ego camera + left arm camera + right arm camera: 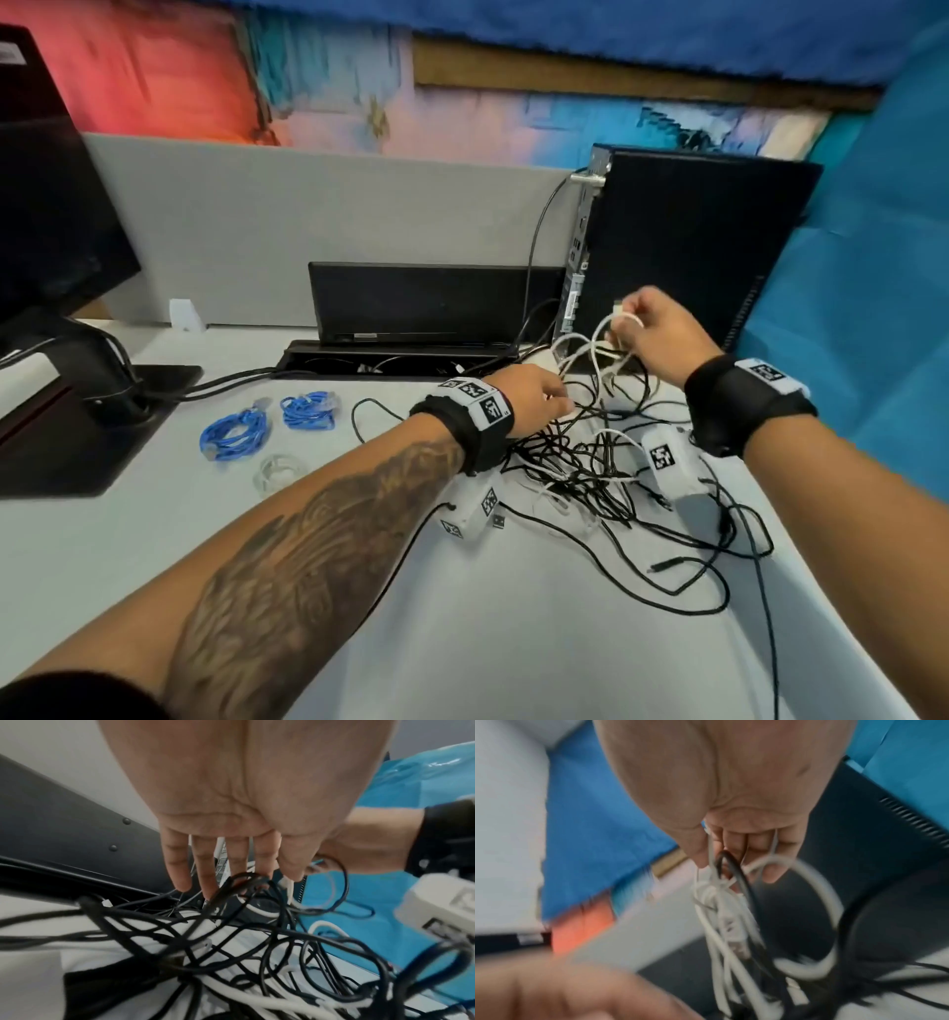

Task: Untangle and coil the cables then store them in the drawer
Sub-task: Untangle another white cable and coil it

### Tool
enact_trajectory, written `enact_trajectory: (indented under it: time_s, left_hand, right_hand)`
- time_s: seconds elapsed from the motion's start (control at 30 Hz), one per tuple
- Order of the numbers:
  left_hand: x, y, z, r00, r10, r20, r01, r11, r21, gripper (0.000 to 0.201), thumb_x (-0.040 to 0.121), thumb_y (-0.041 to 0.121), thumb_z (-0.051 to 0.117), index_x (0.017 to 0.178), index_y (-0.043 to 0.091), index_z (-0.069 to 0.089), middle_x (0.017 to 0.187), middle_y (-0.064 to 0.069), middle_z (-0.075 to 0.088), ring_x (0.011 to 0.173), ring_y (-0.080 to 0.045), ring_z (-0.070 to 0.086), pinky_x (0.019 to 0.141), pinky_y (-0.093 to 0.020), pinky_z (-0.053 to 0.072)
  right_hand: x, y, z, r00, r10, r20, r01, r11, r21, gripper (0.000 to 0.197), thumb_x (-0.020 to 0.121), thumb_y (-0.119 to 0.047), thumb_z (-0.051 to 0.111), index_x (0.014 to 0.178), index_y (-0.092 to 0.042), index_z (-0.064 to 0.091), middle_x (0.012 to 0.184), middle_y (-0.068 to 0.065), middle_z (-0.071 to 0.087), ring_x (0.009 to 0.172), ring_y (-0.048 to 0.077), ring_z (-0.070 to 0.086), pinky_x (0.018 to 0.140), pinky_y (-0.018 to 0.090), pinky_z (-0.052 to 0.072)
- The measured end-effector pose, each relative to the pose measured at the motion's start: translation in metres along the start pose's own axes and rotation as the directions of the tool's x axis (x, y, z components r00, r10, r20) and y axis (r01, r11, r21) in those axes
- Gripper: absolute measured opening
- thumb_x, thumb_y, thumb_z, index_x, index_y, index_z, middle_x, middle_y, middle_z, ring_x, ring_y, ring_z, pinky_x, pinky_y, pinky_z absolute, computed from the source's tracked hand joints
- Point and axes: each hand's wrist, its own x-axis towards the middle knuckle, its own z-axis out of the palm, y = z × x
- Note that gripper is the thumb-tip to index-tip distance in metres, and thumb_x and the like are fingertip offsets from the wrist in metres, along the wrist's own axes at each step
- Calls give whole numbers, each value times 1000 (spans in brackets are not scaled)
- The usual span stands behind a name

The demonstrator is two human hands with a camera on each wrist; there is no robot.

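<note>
Blk & wht cables (580,462), 2 blue coils (233,433), blk/wht-patterned wrist tags (475,398)

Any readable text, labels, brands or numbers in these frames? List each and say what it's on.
No text can be read anywhere.
Left wrist band: black-and-white square code tags, no letters.
Right wrist band: the same kind of tag, no letters.
White adapter blocks in the cable tangle: code tags only.
Computer tower: a white sticker on its rear edge, too small to read.
Monitor: a white label at its top corner, blurred.
</note>
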Motion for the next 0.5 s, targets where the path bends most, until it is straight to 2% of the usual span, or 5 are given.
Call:
enact_trajectory:
  time_s: [0.17,0.23,0.33,0.4,0.5]
  left_hand:
    - [-3,-2,-12,1000,12,-8,-13,992,-127,38,95,53,55,122,28,67,131,4,61,119,-18,57,100,-33,45]
    - [-5,1,-19,981,7,-194,-38,987,-157,39,91,57,58,113,25,63,119,5,57,103,-16,60,89,-37,52]
    - [-6,8,-38,822,-39,-568,-157,944,-290,47,81,56,71,108,24,51,111,6,48,92,-10,56,78,-28,51]
    - [-6,15,-54,845,-24,-534,-234,882,-410,47,81,46,76,115,20,56,113,5,58,98,-9,59,84,-27,50]
    - [-8,12,-71,894,28,-446,-256,850,-461,24,89,29,71,87,5,69,71,-1,63,63,-15,56,65,-32,47]
  right_hand:
    - [6,-44,-10,997,-59,-47,70,954,290,10,99,-19,60,92,-25,55,92,4,71,90,24,70,87,38,55]
    - [2,-60,-12,997,-62,39,39,902,430,6,101,-12,58,99,-17,58,92,8,72,89,24,72,87,37,59]
    - [-2,-80,-14,985,-150,87,109,926,361,10,98,-11,63,107,-7,62,96,9,72,84,13,69,76,22,55]
    - [-3,-92,-12,972,-213,103,179,946,272,12,95,-12,69,106,-8,67,94,4,72,80,6,66,70,17,53]
    - [-5,-104,-9,954,-267,139,235,949,210,7,92,-15,72,99,-14,72,93,1,73,72,-4,62,63,10,48]
